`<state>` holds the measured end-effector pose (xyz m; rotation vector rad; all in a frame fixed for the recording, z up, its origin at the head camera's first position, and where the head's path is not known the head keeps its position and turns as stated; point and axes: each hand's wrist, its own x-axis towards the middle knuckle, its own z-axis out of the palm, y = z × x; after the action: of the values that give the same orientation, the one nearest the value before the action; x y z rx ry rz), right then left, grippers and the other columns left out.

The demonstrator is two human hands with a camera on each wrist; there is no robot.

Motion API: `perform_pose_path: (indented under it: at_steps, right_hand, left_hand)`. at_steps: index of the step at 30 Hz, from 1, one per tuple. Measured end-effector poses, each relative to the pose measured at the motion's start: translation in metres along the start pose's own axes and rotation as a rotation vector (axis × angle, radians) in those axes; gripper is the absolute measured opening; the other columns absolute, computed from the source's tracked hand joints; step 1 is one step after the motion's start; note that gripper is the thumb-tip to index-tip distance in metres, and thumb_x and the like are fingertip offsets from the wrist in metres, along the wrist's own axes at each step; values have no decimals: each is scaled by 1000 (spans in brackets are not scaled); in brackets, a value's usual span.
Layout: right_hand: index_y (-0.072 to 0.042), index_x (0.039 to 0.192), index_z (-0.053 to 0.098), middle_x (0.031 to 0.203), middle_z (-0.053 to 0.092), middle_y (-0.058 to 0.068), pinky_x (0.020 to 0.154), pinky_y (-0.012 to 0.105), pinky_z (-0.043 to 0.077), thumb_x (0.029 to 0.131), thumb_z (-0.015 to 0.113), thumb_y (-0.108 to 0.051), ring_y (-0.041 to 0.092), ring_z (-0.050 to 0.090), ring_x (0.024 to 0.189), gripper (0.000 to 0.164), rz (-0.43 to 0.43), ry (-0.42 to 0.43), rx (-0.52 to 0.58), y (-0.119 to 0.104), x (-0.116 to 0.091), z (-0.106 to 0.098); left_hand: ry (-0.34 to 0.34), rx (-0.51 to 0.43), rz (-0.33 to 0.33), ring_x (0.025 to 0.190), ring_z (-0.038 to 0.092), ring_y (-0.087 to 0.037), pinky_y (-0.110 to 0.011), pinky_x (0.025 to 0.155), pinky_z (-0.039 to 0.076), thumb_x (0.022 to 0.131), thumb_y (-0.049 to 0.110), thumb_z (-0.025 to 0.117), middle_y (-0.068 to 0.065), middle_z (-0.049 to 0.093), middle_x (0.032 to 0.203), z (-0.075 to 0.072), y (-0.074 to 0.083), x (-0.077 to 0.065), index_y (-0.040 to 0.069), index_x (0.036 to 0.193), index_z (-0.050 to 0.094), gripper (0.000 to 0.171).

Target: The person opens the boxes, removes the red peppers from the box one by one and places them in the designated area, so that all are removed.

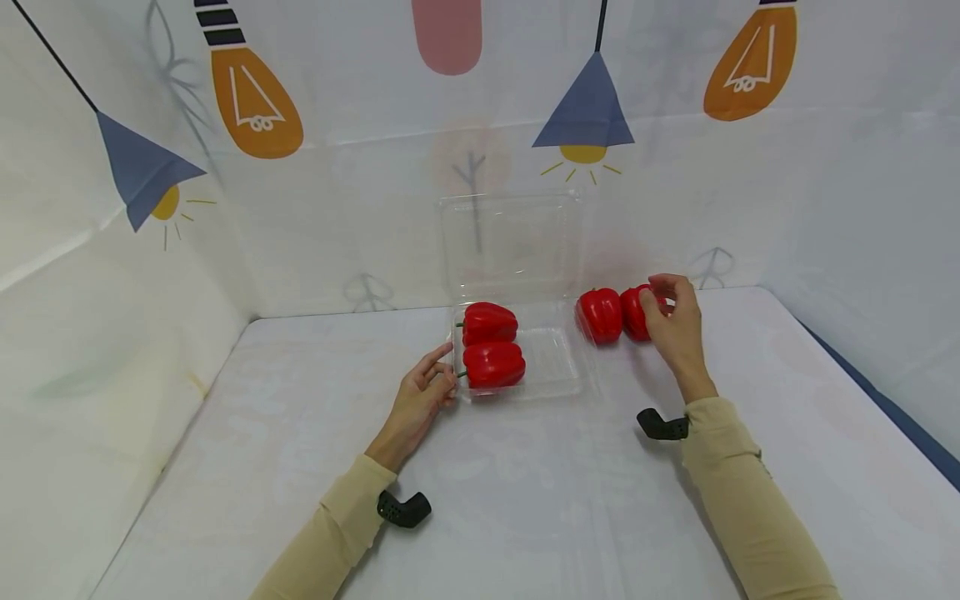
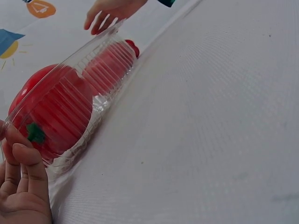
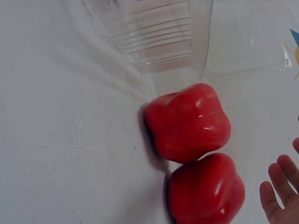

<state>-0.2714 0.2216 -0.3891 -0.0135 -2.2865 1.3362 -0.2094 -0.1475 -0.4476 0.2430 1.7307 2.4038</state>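
A clear plastic clamshell container (image 1: 553, 360) stands on the white table with its lid (image 1: 513, 237) raised at the back. Two red bell peppers lie on their sides in its left half, a rear pepper (image 1: 489, 323) and a front pepper (image 1: 493, 365). My left hand (image 1: 423, 396) pinches the container's left rim, beside the green stem (image 2: 35, 133). Right of the container, two more red peppers sit side by side, a left one (image 1: 599, 316) and a right one (image 1: 633, 313). Over the right one hovers my right hand (image 1: 675, 321), fingers spread and apart from it in the right wrist view.
A white cloth backdrop (image 1: 360, 225) printed with lamps and bulbs rises behind the table (image 1: 480, 500). Side curtains stand to the left and right. A small black device (image 1: 405, 509) sits on the left wrist and another device (image 1: 662, 425) on the right.
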Motion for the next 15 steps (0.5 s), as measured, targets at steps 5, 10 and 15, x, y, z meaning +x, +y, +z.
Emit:
perform_pose_path:
  at_steps: [5,10,15]
  right_hand:
    - [-5,128,47,126,52,13,96,35,45,96,49,-26,25,51,112,39,-66,-49,-8,0,0,4]
    - [-5,128,46,126,52,14,96,40,46,96,49,-24,28,52,112,38,-110,-103,-24,-7,-4,8]
    - [-5,129,45,128,50,14,95,48,47,94,52,-21,31,52,113,39,-135,-186,-6,-12,-7,15]
  left_hand:
    - [10,6,-8,72,52,-8,-17,61,47,93,3,53,3,51,90,0,0,0,10,144,35,55]
    - [15,1,-8,71,54,-7,-16,61,48,93,0,48,2,51,89,1,0,1,10,144,35,54]
    - [24,-11,-5,69,54,-7,-16,60,48,93,0,47,2,51,88,1,0,0,9,143,34,53]
